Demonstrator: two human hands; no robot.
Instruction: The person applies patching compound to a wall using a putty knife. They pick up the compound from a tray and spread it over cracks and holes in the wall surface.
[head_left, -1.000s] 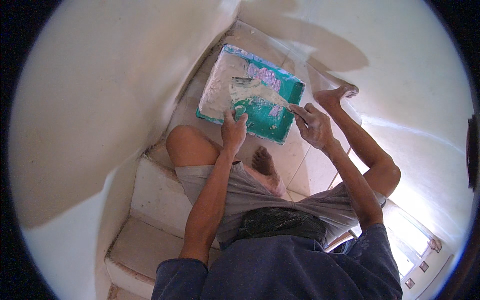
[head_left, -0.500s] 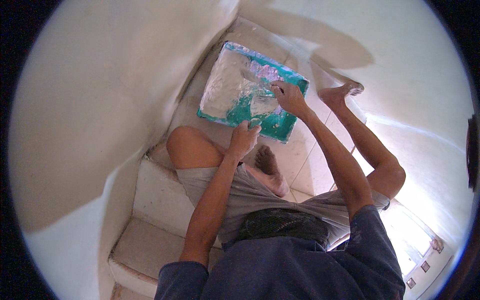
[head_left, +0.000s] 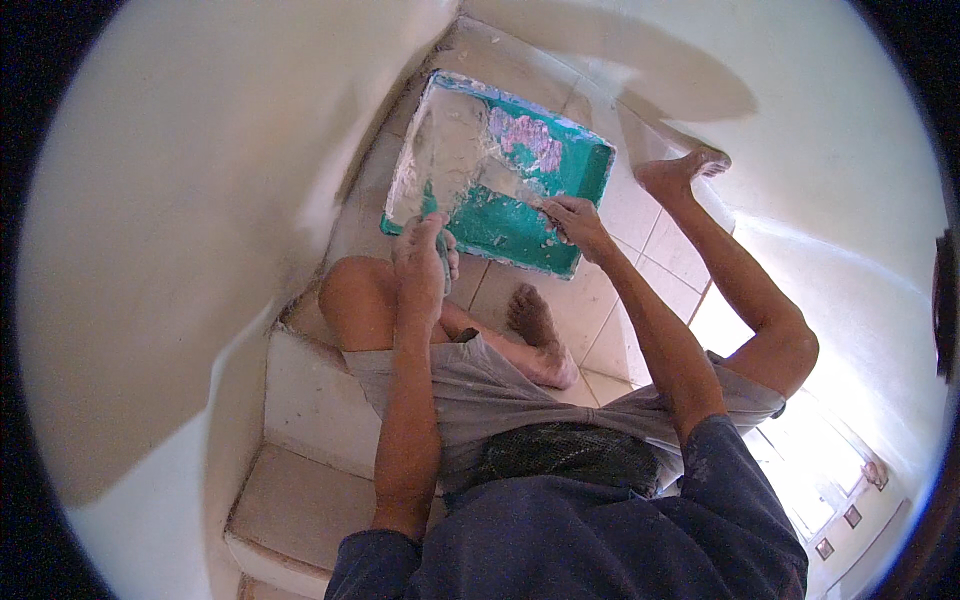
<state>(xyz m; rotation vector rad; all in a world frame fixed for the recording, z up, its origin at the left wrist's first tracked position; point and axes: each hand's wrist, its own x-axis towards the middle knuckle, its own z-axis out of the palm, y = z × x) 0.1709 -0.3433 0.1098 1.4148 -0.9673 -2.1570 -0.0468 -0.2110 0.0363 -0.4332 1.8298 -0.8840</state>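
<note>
A shallow green tray (head_left: 520,222) with raised edges lies on the tiled step in front of me. Pale, wet putty (head_left: 450,150) covers its left part, and thin smears show elsewhere. My left hand (head_left: 420,260) is closed round the green handle of a putty knife (head_left: 431,200) at the tray's near left edge; its blade is hard to tell from the putty. Over the tray's right side, my right hand (head_left: 575,222) grips a second putty knife (head_left: 508,182), whose coated blade points left to the edge of the putty. Both hands are smeared with pale residue.
Plain walls close in on the left (head_left: 180,220) and upper right. Lower steps (head_left: 300,500) descend at the lower left. My bare feet (head_left: 533,318) rest close to the tray, one near it and one farther right. Bright light comes from the lower right.
My left hand has moved left, taking its putty knife from the tray's middle to the putty side. The right hand's blade has come slightly nearer to me.
</note>
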